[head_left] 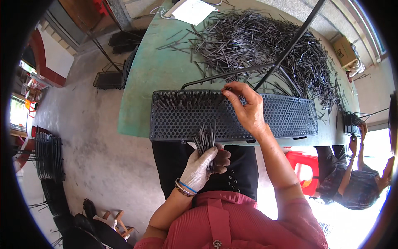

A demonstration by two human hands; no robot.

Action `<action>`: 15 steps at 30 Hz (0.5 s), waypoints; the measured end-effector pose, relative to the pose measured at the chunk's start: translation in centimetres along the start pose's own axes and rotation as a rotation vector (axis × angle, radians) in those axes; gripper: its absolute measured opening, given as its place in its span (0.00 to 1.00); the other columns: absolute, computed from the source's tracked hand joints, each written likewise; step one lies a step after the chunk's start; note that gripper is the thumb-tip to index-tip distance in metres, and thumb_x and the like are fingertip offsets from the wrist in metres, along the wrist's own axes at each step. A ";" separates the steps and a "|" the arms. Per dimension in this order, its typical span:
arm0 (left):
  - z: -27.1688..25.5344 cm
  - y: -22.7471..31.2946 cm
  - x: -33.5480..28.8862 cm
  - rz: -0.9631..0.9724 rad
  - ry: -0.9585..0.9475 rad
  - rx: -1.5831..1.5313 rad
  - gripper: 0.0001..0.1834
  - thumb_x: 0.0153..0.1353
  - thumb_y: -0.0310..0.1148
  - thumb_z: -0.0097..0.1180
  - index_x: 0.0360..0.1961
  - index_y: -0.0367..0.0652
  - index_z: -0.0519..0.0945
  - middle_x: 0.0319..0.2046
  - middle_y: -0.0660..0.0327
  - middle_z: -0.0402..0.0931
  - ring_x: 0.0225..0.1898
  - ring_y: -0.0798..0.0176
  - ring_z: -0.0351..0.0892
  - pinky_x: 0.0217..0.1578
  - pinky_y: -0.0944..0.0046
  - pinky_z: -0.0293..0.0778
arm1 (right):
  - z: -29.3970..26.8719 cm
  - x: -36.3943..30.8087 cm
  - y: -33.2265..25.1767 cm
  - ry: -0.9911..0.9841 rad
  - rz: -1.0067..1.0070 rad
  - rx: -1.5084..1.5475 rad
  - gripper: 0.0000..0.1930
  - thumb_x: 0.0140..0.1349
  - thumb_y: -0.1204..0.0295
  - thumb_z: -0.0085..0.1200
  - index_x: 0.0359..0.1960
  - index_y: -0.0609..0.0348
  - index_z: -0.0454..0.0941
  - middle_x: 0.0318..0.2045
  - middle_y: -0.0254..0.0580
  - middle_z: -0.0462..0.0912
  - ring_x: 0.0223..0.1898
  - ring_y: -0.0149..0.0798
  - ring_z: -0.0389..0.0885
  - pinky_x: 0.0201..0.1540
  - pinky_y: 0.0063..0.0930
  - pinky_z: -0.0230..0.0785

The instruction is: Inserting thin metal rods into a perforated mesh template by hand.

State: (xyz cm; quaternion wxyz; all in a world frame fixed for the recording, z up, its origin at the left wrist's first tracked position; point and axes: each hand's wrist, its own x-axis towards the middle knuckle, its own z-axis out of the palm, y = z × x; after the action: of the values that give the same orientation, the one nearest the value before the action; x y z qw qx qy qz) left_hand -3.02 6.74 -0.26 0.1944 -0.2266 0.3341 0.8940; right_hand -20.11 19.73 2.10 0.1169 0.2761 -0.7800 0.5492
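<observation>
Red shirt (pixel 186 228): below fingers.
Left hand (pixel 201 165): clasping dark strips (pixel 204 140).
Right hand (pixel 250 108): pinched, load hidden; best square to perforated panel (pixel 286 118).

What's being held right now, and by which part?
The left grip holds a bundle of dark strips by its lower part; whether the right grip pinches anything cannot be told.

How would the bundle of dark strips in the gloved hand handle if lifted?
The bundle looks fairly stiff: its free ends jut straight above the left hand. It could splay if gripped loosely, since its tips fan apart.
</observation>
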 end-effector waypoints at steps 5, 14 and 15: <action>0.4 0.5 -0.2 0.009 0.011 -0.046 0.14 0.69 0.37 0.52 0.49 0.39 0.75 0.39 0.52 0.82 0.36 0.61 0.84 0.32 0.65 0.81 | 0.2 -0.2 0.7 -0.051 -0.036 -0.068 0.10 0.58 0.75 0.63 0.41 0.61 0.80 0.36 0.42 0.85 0.34 0.40 0.84 0.39 0.30 0.74; 0.0 0.6 -0.1 -0.013 0.019 0.016 0.14 0.68 0.37 0.53 0.49 0.39 0.75 0.39 0.52 0.82 0.34 0.62 0.84 0.30 0.67 0.81 | 1.0 -0.7 0.5 -0.040 -0.355 -0.378 0.13 0.51 0.74 0.67 0.41 0.56 0.84 0.34 0.34 0.85 0.35 0.37 0.78 0.44 0.31 0.65; 0.0 0.7 -0.1 -0.013 0.023 0.017 0.14 0.68 0.37 0.53 0.49 0.39 0.75 0.39 0.53 0.82 0.34 0.62 0.84 0.30 0.67 0.81 | 1.0 -0.6 0.6 -0.056 -0.378 -0.395 0.14 0.51 0.75 0.67 0.40 0.57 0.84 0.35 0.34 0.86 0.36 0.37 0.79 0.44 0.31 0.65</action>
State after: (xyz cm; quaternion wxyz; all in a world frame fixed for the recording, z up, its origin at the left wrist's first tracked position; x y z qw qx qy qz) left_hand -3.24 6.26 0.16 0.1981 -0.2374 0.3424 0.8872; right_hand -19.76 19.10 0.96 0.2473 0.4038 -0.8095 0.3471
